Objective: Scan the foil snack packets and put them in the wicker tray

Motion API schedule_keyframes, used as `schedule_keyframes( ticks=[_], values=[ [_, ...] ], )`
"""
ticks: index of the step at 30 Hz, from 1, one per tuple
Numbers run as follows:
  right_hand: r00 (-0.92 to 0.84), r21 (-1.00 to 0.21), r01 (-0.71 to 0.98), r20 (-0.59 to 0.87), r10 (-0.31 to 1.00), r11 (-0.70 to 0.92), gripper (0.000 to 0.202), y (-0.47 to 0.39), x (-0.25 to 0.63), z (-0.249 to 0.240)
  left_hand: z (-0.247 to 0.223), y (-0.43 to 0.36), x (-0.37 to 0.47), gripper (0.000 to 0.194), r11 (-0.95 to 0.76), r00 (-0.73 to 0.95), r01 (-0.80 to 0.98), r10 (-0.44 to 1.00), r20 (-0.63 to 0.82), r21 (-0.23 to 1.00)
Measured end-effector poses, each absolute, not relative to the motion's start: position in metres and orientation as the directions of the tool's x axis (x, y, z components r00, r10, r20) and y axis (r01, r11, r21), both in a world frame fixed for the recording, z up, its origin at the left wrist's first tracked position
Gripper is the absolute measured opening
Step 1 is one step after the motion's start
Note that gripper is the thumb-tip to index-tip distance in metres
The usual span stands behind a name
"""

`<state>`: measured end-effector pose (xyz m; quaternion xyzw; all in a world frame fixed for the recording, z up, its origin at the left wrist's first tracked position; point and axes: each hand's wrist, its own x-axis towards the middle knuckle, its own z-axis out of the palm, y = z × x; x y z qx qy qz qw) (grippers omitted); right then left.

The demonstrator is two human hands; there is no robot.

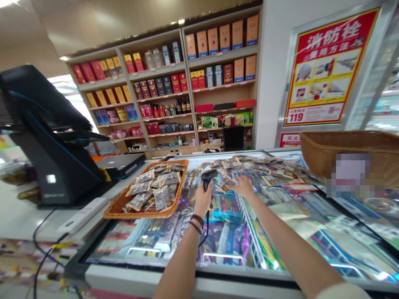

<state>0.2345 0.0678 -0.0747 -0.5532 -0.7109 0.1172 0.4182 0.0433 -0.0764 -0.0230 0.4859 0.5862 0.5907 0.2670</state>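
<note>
My left hand (203, 197), with dark bead bracelets on the wrist, is closed round the handle of a black barcode scanner (209, 175). A cable hangs from the scanner below my fist. Just right of the scanner head, my right hand (245, 186) grips the edge of a small clear packet (227, 181) between thumb and fingers. Many similar packets (280, 168) lie spread over the glass top of a chest freezer (131, 272). To the left of my hands, an orange wicker basket (114, 211) holds several more of these packets. What is printed on them is too small to read.
At the left stand a black checkout terminal (59, 158) and a flat scale (123, 164), with loose cables and a white box (82, 215) in front. A brown basket (314, 145) sits at the right. Bagged goods show through the freezer glass. Shelves (190, 93) of boxed goods line the back wall.
</note>
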Motion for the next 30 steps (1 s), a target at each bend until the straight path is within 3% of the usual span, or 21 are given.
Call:
schedule_keyframes(
  ticks=[3,6,9,14,21,30],
  values=[
    [-0.040,-0.732,0.582,0.409,0.912,0.354,0.054,0.065,0.234,-0.079,-0.023,-0.076,0.045,0.046,-0.181,-0.369,0.256,0.890,0.269,0.950],
    [-0.120,-0.864,0.276,0.404,0.907,0.421,0.064,0.057,0.232,-0.078,-0.023,-0.076,0.048,0.045,-0.184,-0.341,0.280,0.898,0.276,0.942],
    [-0.086,-0.861,0.135,0.482,0.872,0.490,0.065,0.048,0.229,-0.072,-0.021,-0.079,0.051,0.045,-0.200,-0.314,0.292,0.904,0.291,0.935],
    [0.033,-0.841,0.216,0.513,0.857,0.496,0.073,0.037,0.226,-0.061,-0.018,-0.083,0.050,0.043,-0.220,-0.299,0.318,0.900,0.318,0.922],
    [0.075,-0.815,0.343,0.520,0.851,0.467,0.045,0.037,0.230,-0.062,-0.020,-0.083,0.047,0.044,-0.271,-0.243,0.379,0.893,0.377,0.885],
    [0.110,-0.805,0.382,0.526,0.843,0.453,0.046,0.038,0.230,-0.062,-0.020,-0.084,0.048,0.044,-0.263,-0.239,0.362,0.901,0.362,0.894]
  ],
)
